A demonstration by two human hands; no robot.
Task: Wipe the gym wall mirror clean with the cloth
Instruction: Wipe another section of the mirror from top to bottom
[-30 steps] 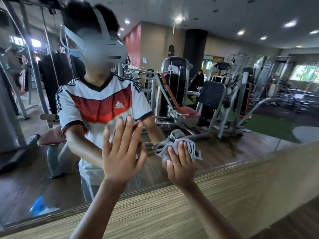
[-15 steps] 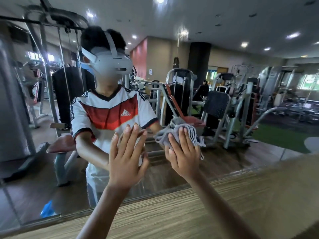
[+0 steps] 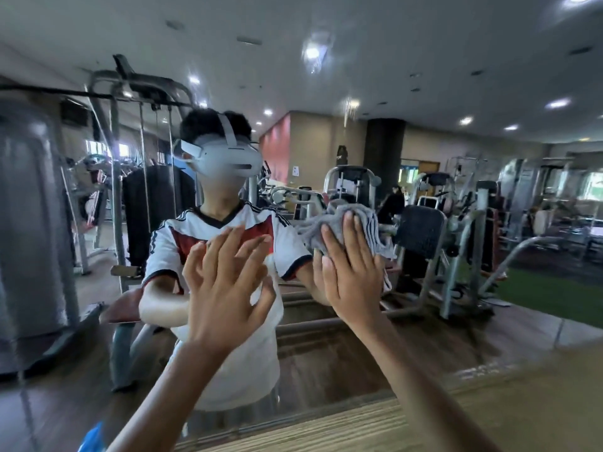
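Cloth point(image 3: 315, 231) now higher on the mirror point(image 3: 456, 76) under flat right hand point(image 3: 352, 275); left hand point(image 3: 225, 288) wide open, empty.

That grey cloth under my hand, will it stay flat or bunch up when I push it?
Probably floppy: the grey cloth is crumpled in folds under the right hand, loose edges spilling past the fingers. It will likely bunch and trail when pushed along the mirror. Seems light, since flat fingers alone pin it there.
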